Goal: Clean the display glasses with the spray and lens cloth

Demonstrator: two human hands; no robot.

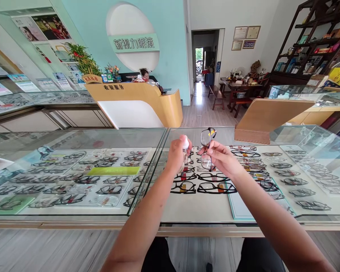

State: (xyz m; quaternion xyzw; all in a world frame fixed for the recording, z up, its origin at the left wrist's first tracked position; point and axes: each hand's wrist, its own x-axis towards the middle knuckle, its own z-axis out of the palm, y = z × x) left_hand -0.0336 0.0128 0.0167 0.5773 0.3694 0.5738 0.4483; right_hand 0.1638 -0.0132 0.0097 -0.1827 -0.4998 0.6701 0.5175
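My left hand (176, 152) is closed around a small spray bottle (185, 142) with a white top, held upright above the glass counter. Just to the right, my right hand (222, 155) grips a pair of eyeglasses (206, 137) with a dark frame, turned so one lens is above the other. A yellow sticker shows near the upper lens. The bottle's top points roughly toward the eyeglasses, with a gap between them. Below my hands, several black-framed glasses (215, 187) lie in rows; my hands and forearms hide some of them.
The glass display counter (184, 219) spans the front, with many more frames on its left side. A brown cardboard piece (272, 117) stands on the counter at right. Beyond it are a wooden reception desk (171, 107) with a person (145, 75) behind it, and a dark table (240, 86).
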